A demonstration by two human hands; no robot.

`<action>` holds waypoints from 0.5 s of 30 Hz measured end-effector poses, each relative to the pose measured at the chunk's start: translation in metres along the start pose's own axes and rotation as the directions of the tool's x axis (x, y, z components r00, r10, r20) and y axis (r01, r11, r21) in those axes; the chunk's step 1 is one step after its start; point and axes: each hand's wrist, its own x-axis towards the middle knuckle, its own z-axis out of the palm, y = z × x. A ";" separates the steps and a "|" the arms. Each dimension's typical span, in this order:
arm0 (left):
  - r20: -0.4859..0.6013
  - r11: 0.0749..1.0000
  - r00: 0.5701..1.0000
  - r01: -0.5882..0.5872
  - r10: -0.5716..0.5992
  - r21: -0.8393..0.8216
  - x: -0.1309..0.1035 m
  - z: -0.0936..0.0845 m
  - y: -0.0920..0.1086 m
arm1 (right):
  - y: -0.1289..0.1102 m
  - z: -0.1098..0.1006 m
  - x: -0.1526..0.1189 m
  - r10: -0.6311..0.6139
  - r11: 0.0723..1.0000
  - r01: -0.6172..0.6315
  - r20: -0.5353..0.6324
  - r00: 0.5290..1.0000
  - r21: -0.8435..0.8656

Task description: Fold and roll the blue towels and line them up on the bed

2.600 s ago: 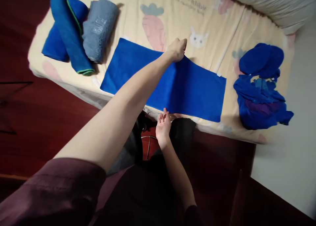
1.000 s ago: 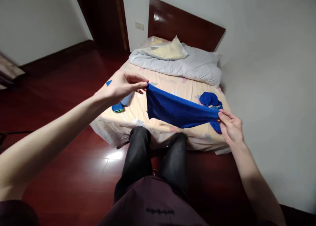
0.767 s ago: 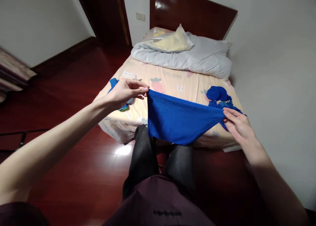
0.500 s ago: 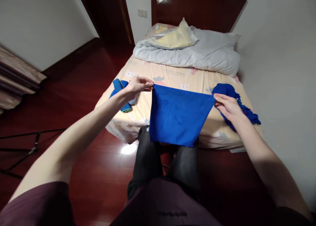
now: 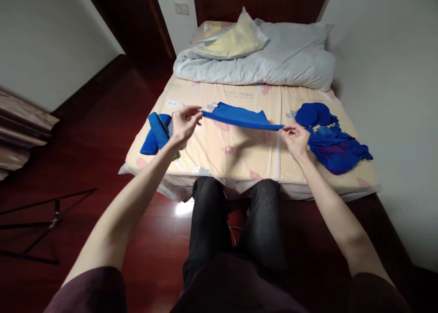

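A blue cloth (image 5: 241, 116) is stretched between my hands above the bed, its near edge taut and the rest extending away toward the pillows. My left hand (image 5: 186, 122) pinches its left corner. The right corner is between the closed fingertips of my right hand (image 5: 294, 138). Rolled blue cloths (image 5: 158, 133) lie on the bed beside my left hand, partly hidden behind it. To the right of my right hand is a crumpled pile of blue cloths (image 5: 337, 148), with a bit of purple showing.
The bed (image 5: 219, 160) has a patterned peach sheet, with a grey quilt (image 5: 294, 53) and a yellow pillow (image 5: 236, 41) at its head. A black metal stand (image 5: 54, 221) is on the floor at left. A wall borders the right side.
The cloth hung down in front of my knees before; now it reaches away over the bed. Both hands have shifted left, and the view has tilted slightly down.
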 end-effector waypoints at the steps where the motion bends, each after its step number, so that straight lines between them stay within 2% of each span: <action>1: 0.014 0.996 0.999 0.045 -0.046 0.073 -0.013 0.002 -0.018 | 0.015 0.001 -0.013 0.050 0.998 -0.048 0.040 0.998 -0.035; 3: 0.052 0.967 0.986 0.141 -0.155 0.212 -0.042 0.008 -0.059 | 0.049 0.004 -0.041 0.184 0.979 -0.170 0.134 0.974 -0.111; 4: 0.072 0.948 0.975 0.186 -0.211 0.258 -0.058 0.013 -0.079 | 0.065 0.005 -0.056 0.263 0.960 -0.238 0.187 0.947 -0.146; 6: 0.121 0.906 0.934 0.286 -0.336 0.311 -0.088 0.023 -0.117 | 0.093 0.006 -0.082 0.420 0.904 -0.369 0.294 0.859 -0.213; 8: 0.145 0.859 0.875 0.401 -0.462 0.318 -0.112 0.033 -0.147 | 0.112 0.007 -0.102 0.546 0.837 -0.480 0.351 0.760 -0.263; 10: 0.129 0.822 0.833 0.485 -0.539 0.299 -0.126 0.039 -0.167 | 0.120 0.008 -0.113 0.615 0.789 -0.562 0.339 0.712 -0.249; 12: 0.097 0.813 0.825 0.518 -0.557 0.267 -0.130 0.043 -0.177 | 0.122 0.010 -0.116 0.638 0.769 -0.614 0.276 0.719 -0.178; 15: 0.072 0.818 0.832 0.520 -0.550 0.248 -0.124 0.044 -0.177 | 0.119 0.016 -0.113 0.664 0.746 -0.657 0.189 0.724 -0.108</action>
